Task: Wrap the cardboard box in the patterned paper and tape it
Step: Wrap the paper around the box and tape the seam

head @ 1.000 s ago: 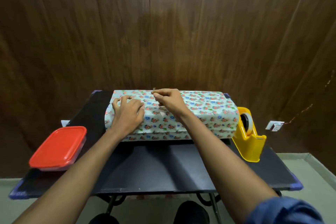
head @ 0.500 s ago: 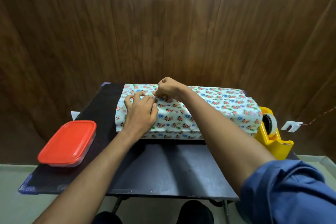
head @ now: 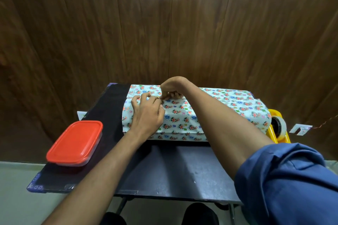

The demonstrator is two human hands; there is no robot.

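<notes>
The cardboard box is lying long and low at the back of the dark table, fully covered in pale patterned paper printed with small red, blue and green flowers. The left hand is resting on its top, fingers spread. The right hand is bending down, fingers pinching the paper's overlapping edge.

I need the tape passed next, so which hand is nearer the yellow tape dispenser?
Right, narrowly. The right hand and left hand both work at the paper seam on the box's left part, far from the tape dispenser at the table's right end.
</notes>
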